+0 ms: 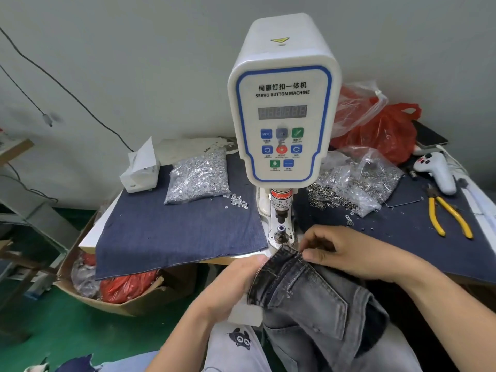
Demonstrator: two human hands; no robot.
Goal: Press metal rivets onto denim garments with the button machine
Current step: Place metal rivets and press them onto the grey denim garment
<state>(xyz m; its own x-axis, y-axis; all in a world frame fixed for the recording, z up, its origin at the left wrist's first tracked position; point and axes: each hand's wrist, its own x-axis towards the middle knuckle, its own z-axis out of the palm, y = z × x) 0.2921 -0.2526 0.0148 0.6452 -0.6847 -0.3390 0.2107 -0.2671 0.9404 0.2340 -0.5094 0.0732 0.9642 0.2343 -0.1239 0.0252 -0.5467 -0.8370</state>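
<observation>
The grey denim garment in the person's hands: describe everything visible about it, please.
The grey denim garment is washed, faded grey-black jeans fabric with darker stitched seams and a patch pocket facing up. It drapes from the table edge down over the person's lap, crumpled rather than flat. Its folded top edge sits just in front of the button machine, short of the lower die. The left hand grips its left side; the right hand pinches the top edge. No rivet is discernible on it.

- The button machine [283,103] stood at twelve o'clock.
- Both hands held grey jeans [303,288] below its die [280,229].
- The left hand [236,280] gripped the waistband; the right hand [341,251] apparently pinched its corner.
- Yellow pliers [447,216] lay at three o'clock.
</observation>
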